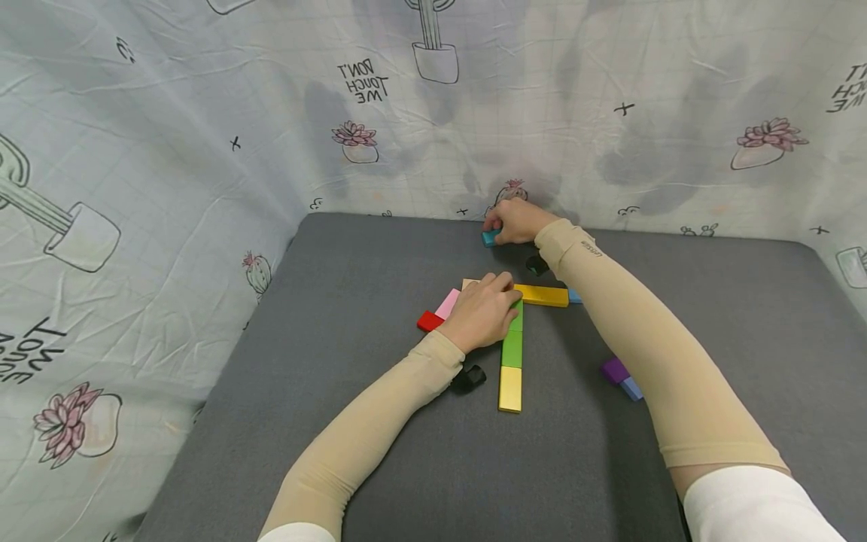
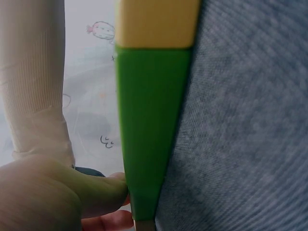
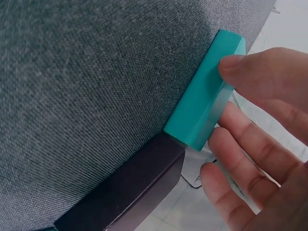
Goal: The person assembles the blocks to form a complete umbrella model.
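My left hand (image 1: 481,312) is at the far end of a column of blocks, its curled fingers and thumb at a green block (image 1: 512,350). In the left wrist view the thumb touches the side of that green block (image 2: 149,120). A gold block (image 1: 511,389) forms the near end of the column. At the table's back edge my right hand (image 1: 518,220) pinches a teal block (image 1: 490,239). The right wrist view shows its thumb on one face of the teal block (image 3: 202,91) and fingers behind. A dark block (image 3: 134,183) lies beside the teal one.
A yellow-orange block (image 1: 545,296) extends right from the column's top, with a blue block (image 1: 575,296) at its end. Pink (image 1: 447,302) and red (image 1: 430,321) blocks are left of my left hand. Purple (image 1: 615,369) and blue-violet (image 1: 632,388) blocks sit beside my right forearm. A patterned curtain (image 1: 420,150) hangs behind the grey table (image 1: 420,467).
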The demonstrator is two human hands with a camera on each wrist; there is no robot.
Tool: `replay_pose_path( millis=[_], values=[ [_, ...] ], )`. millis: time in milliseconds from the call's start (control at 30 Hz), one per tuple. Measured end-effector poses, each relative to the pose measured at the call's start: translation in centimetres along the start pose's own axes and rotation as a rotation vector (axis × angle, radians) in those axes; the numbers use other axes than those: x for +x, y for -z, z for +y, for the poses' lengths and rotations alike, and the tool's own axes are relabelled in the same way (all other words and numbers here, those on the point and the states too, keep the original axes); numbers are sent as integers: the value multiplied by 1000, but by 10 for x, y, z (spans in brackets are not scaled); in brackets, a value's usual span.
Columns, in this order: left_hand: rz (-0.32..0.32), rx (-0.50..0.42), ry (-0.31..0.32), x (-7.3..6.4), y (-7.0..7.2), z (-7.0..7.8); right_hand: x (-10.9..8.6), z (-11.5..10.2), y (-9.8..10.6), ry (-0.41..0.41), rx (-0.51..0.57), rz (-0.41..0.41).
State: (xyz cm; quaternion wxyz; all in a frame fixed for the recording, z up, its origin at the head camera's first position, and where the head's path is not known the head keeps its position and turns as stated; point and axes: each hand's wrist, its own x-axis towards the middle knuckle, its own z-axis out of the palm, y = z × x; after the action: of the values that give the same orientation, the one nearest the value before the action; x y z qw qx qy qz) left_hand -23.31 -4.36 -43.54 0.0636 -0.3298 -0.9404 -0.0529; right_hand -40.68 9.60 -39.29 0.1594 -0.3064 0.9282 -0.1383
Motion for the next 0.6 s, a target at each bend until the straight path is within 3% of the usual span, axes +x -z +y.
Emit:
replay_pose_path(
  millis=[267, 500, 600],
  values=[
    [-6, -7, -6, -1, -2, 2, -5, 2, 1, 7, 17, 11],
    [5, -3, 4, 1, -1, 1, -30, 6, 25, 45, 117, 218],
    [-7, -4, 15, 1, -1, 0, -42, 7, 34, 58, 112, 245]
  ],
)
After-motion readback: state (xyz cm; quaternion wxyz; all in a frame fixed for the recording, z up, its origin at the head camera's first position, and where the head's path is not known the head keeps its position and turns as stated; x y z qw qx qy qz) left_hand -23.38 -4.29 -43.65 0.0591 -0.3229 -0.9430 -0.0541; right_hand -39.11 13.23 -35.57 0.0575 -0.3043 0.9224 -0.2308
